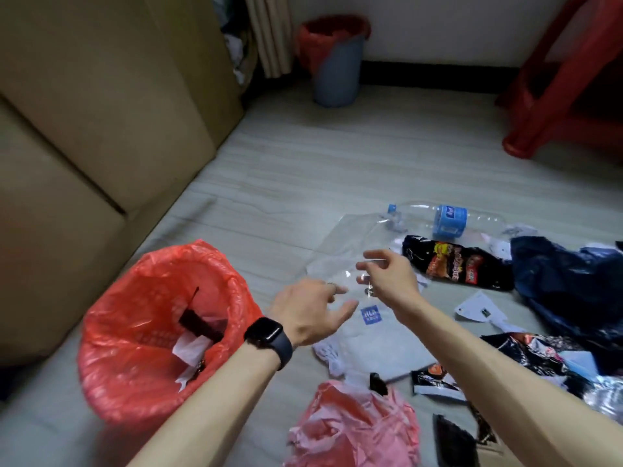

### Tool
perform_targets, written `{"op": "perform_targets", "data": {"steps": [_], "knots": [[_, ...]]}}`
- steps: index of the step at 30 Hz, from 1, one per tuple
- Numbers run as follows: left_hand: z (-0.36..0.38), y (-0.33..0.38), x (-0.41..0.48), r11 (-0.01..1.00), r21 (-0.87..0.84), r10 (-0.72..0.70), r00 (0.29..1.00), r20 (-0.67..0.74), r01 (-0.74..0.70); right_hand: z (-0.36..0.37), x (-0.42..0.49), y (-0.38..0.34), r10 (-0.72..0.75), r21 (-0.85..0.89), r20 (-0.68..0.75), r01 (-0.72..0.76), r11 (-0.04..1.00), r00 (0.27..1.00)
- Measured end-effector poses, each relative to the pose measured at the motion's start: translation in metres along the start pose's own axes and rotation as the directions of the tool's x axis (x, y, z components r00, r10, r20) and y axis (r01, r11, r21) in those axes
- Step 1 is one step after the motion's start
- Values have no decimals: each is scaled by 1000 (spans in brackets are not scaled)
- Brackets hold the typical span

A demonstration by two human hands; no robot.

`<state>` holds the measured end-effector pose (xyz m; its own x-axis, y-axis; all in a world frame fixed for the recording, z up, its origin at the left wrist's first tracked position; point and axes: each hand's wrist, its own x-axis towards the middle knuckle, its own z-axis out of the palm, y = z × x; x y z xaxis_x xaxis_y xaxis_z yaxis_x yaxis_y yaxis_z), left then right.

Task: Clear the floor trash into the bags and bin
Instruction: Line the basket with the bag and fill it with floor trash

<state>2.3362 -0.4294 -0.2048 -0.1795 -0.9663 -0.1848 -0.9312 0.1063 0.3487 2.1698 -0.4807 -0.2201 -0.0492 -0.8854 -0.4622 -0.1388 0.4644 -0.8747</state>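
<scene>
A clear plastic bag [384, 342] with a small blue square label lies flat on the floor in front of me. My right hand [391, 278] pinches its upper part between thumb and fingers. My left hand [310, 311], with a black watch on the wrist, hovers at the bag's left edge with fingers spread; nothing is in it. A bin lined with a red bag [111, 298] stands just left of my left arm, holding white paper and a dark wrapper. A second blue bin with a red liner [337, 72] stands by the far wall.
Past the bag lie a clear bottle with a blue label [448, 220] and a black snack wrapper [462, 264]. A dark blue bag [566, 284], a paper slip [475, 306], torn wrappers [435, 382] and a pink bag [354, 429] lie nearby. Cardboard boxes [101, 96] stand left, a red stool [556, 96] far right.
</scene>
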Motion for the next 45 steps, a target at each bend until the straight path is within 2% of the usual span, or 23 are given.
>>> {"op": "perform_targets", "data": {"steps": [2,4,5,7,11,14,15,17,20,22,24,26,29,32,36,39,41,43,45], "knots": [[-36,-20,-9,953,-284,-149,978,-147,103,-5,-17,-23,-64,28,48,63,998,997],[-72,-50,-13,881,-431,-337,899,-279,197,-14,-33,-43,-149,50,142,144,988,979],[-88,-64,-16,838,-478,-418,872,-254,263,-17,-41,-51,-195,71,191,185,980,962],[-109,-84,-21,733,-577,-505,856,-110,359,-21,-54,-67,-259,139,287,227,964,922],[-118,-88,-37,572,-724,-535,844,28,386,-12,-75,-94,-275,238,443,184,954,853],[-114,-78,-51,335,-815,-515,816,262,473,-3,-83,-103,-282,281,478,160,946,832],[-111,-76,-57,291,-834,-496,819,288,469,0,-85,-104,-276,297,481,141,944,832],[-105,-77,-64,198,-919,-515,834,199,342,5,-86,-103,-264,312,469,122,942,843],[-109,-89,-77,77,-992,-616,787,31,100,9,-86,-93,-324,139,327,294,946,888],[-114,-95,-92,126,-990,-606,795,-23,68,11,-84,-85,-390,-7,257,405,914,884],[-118,-104,-109,201,-979,-581,810,-80,47,18,-84,-80,-441,-101,289,485,869,850],[-127,-110,-125,271,-962,-566,812,-144,17,30,-82,-79,-467,-132,344,534,835,815],[-142,-120,-144,379,-926,-555,800,-228,-1,47,-78,-79,-457,-69,395,522,850,797],[-153,-134,-163,417,-908,-528,824,-206,40,59,-75,-80,-438,-77,413,510,857,799],[-165,-152,-186,621,-765,-459,871,-177,171,71,-79,-88,-477,-198,399,581,789,783],[-168,-162,-198,789,-535,-494,830,-261,302,81,-87,-94,-589,-289,372,692,661,718],[-169,-166,-202,837,-411,-515,776,-364,362,89,-89,-98,-677,-315,318,747,585,664],[-170,-169,-203,841,-425,-516,734,-441,335,97,-89,-103,-707,-296,247,747,595,662],[-173,-168,-199,810,-525,-533,701,-474,261,107,-90,-109,-647,-174,245,690,703,722]]}}
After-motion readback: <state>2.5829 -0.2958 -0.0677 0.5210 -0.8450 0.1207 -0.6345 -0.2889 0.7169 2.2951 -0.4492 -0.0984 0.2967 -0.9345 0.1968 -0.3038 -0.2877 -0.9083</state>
